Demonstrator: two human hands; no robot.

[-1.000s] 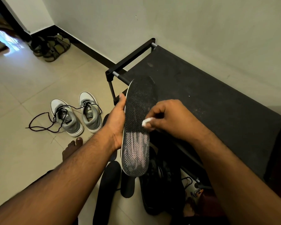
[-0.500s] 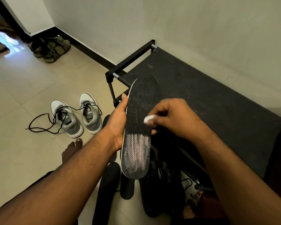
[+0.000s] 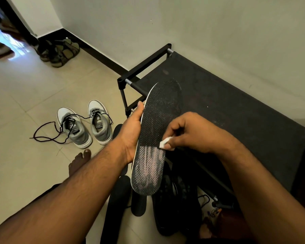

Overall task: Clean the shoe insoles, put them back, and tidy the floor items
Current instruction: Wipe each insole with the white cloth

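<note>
A long black mesh insole [image 3: 155, 120] with a pale worn heel patch is held up in front of me. My left hand [image 3: 130, 132] grips its left edge, thumb along the rim. My right hand [image 3: 188, 131] pinches a small white wipe [image 3: 164, 142] and presses it on the insole's right side, just above the pale patch. Below, other black insoles [image 3: 116, 205] lie on the floor beside black shoes [image 3: 176, 199].
A black shoe rack [image 3: 236, 110] stands against the wall on the right. A grey and white sneaker pair [image 3: 84, 125] with loose dark laces sits on the tiled floor at left. Olive sandals [image 3: 60, 51] lie in the far corner. My bare foot [image 3: 79, 161] shows below the sneakers.
My right hand with the wipe has slid a little down the insole toward the pale heel patch. My left hand keeps its grip on the edge.
</note>
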